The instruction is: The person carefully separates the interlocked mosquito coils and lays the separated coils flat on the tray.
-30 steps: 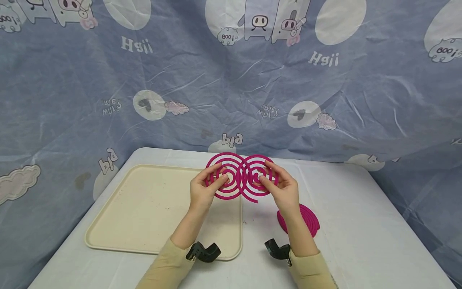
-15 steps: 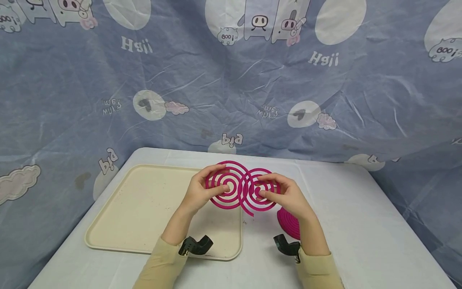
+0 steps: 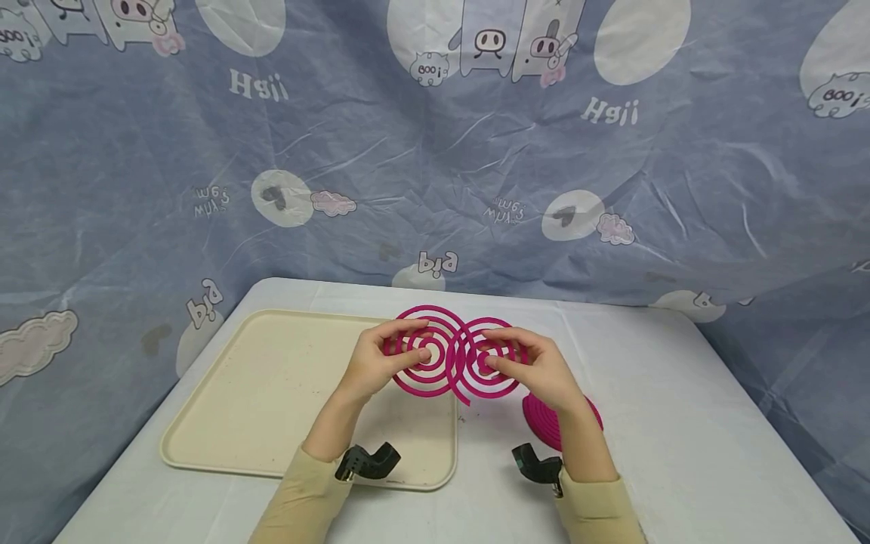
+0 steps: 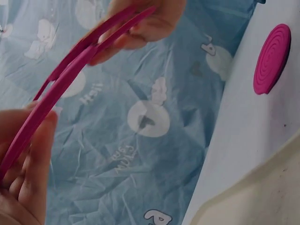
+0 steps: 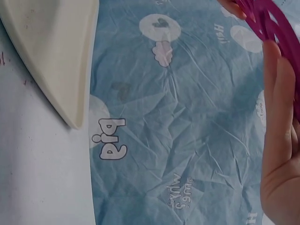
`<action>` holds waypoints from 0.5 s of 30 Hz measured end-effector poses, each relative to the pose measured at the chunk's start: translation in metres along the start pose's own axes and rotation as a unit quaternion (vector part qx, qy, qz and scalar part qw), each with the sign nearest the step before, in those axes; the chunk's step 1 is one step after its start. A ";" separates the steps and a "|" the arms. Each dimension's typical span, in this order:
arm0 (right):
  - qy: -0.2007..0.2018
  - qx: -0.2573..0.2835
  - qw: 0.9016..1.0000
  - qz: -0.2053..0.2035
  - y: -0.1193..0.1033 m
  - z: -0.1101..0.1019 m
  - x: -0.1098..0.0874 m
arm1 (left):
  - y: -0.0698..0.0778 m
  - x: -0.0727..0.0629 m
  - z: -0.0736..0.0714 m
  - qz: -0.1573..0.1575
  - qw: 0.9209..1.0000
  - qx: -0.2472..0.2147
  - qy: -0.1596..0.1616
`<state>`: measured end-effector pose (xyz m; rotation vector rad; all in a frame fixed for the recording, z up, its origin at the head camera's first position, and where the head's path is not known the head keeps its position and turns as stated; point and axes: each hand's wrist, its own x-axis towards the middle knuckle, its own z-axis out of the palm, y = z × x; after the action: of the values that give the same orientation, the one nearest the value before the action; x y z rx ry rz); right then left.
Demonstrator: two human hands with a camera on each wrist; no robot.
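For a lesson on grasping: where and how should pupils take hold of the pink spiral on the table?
Probably pinch opposite sides of the pink spiral's rim, coming from above: it lies flat on the table, with its top and low edge exposed.

Cannot see the part of the flat pink coil [image 3: 541, 425] behind the right forearm [image 3: 586, 446], nor all of some fingers [image 3: 401, 329] behind the held pink spirals [image 3: 457, 353]. Lose a stretch of the tray [image 3: 272, 393] behind the left sleeve [image 3: 302, 499]. In the right wrist view, find the right hand [image 5: 283, 150] and spirals cut off by the right edge. Cannot identify tiny specks [image 3: 461, 420] on the table [image 3: 680, 423].
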<state>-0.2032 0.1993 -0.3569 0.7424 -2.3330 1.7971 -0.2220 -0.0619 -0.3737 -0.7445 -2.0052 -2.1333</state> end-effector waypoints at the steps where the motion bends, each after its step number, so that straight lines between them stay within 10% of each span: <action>1: 0.015 0.011 1.000 -0.001 0.000 0.002 0.001 | 0.000 0.000 0.002 -0.001 1.000 -0.011 0.015; 15: 0.203 0.098 0.973 -0.044 -0.001 0.031 0.009 | -0.006 0.001 0.033 0.026 0.968 -0.122 0.216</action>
<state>-0.2040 0.1679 -0.3624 0.4362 -1.8567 1.9419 -0.2161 -0.0294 -0.3785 -0.3104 -1.5064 -2.2906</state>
